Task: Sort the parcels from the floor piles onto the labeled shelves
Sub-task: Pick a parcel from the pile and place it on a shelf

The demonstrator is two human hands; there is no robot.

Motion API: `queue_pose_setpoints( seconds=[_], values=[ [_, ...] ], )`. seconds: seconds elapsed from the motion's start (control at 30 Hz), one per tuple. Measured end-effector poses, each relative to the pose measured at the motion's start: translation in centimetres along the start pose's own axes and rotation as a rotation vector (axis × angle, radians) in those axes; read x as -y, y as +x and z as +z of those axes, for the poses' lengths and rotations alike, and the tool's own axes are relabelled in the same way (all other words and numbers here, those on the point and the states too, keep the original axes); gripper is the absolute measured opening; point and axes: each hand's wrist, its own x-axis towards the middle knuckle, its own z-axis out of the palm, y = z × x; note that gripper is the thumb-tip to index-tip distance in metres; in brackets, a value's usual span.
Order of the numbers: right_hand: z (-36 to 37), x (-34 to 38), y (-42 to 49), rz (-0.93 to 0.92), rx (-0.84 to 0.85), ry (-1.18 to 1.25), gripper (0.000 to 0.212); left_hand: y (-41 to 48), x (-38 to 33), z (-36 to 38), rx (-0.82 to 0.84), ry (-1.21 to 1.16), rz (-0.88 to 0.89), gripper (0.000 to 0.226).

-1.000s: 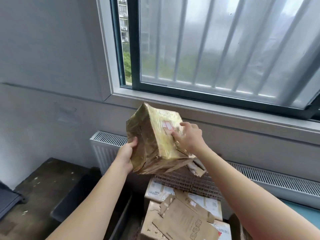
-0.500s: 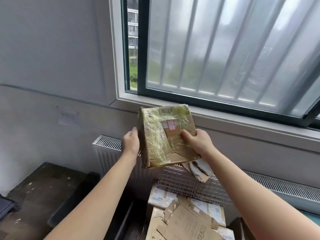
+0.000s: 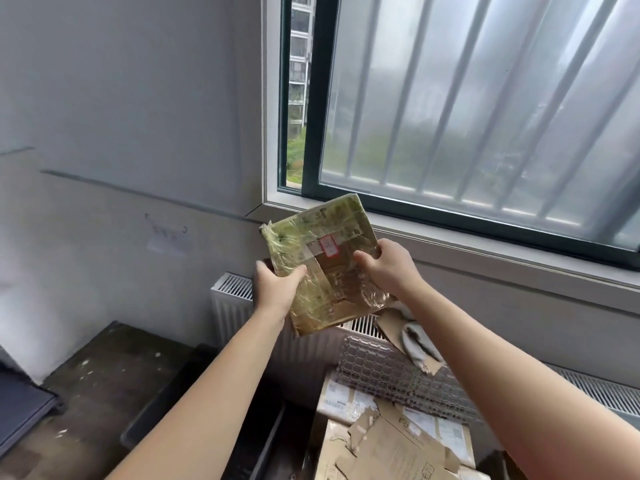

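Observation:
A brown cardboard parcel (image 3: 325,268) wrapped in shiny clear tape, with a small red-and-white label on its face, is held up at chest height in front of the window sill. My left hand (image 3: 277,289) grips its lower left edge, thumb on the front. My right hand (image 3: 388,265) holds its right edge, fingers curled round the side. Below lies a pile of parcels (image 3: 391,431): torn cardboard boxes with white shipping labels and a sheet of honeycomb paper wrap. No shelves are in view.
A white radiator (image 3: 232,303) runs along the wall under the window (image 3: 467,109). A dark, dusty surface (image 3: 93,386) lies at lower left, with a dark tray edge (image 3: 162,403) beside the pile. A torn cardboard flap (image 3: 412,337) sticks up behind the pile.
The parcel has been turned so its labelled face is toward me, and my left hand has shifted from the back edge to the lower left edge. The view has swung left.

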Motion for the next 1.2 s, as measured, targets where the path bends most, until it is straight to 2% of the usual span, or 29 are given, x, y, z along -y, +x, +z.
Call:
queue_pose_setpoints(
  seconds=[0.07,0.13,0.2,0.23,0.3,0.37,0.47,0.6,0.73,0.83,0.9,0.97,1.03,1.13,1.2],
  values=[
    [-0.1,1.0,0.3,-0.044,0.051,-0.091,0.022,0.2,-0.8,-1.4,-0.145,0.127,0.122,0.084],
    [0.2,2.2,0.5,-0.112,0.129,-0.185,0.020,0.7,-1.7,-3.3,-0.181,0.269,0.263,0.093],
    [0.9,4.0,0.6,-0.216,0.193,-0.289,0.019,1.2,-2.3,-5.0,-0.055,0.439,0.309,0.092],
    [1.3,5.1,0.5,-0.279,0.213,-0.346,0.019,1.3,-2.4,-5.8,0.041,0.483,0.273,0.092],
    [2.1,7.2,0.3,-0.399,0.249,-0.432,0.021,1.1,-2.3,-7.7,0.178,0.435,0.178,0.089],
    [3.0,9.3,0.2,-0.510,0.281,-0.488,0.026,0.2,-1.9,-9.7,0.166,0.306,0.103,0.084],
    [4.3,12.0,-0.1,-0.661,0.306,-0.503,0.027,-1.2,-1.1,-12.4,0.031,0.272,0.077,0.065],
    [6.8,14.8,-1.4,-0.784,0.322,-0.385,0.033,-3.7,-0.3,-15.8,-0.244,0.298,0.066,0.045],
    [10.2,16.7,-3.4,-0.893,0.236,-0.248,0.053,-7.3,0.1,-18.9,-0.491,0.297,0.017,0.053],
    [12.4,18.2,-6.3,-0.832,0.257,-0.147,0.077,-10.5,0.8,-21.6,-0.673,0.295,-0.018,0.052],
    [13.5,19.0,-8.3,-0.775,0.356,-0.065,0.093,-12.7,1.1,-23.3,-0.770,0.241,-0.062,0.052],
    [14.5,19.8,-10.3,-0.704,0.501,0.068,0.101,-14.8,1.8,-25.2,-0.864,0.204,-0.084,0.042],
    [15.5,20.6,-12.5,-0.614,0.656,0.188,0.099,-17.0,2.4,-27.0,-0.938,0.217,-0.108,0.040],
    [17.1,22.1,-16.1,-0.614,0.809,0.123,0.069,-20.0,3.0,-29.7,-1.008,0.257,-0.161,0.043],
    [17.9,23.3,-18.3,-0.627,0.881,0.134,0.056,-21.7,3.3,-31.4,-1.038,0.279,-0.195,0.043]
  ],
)
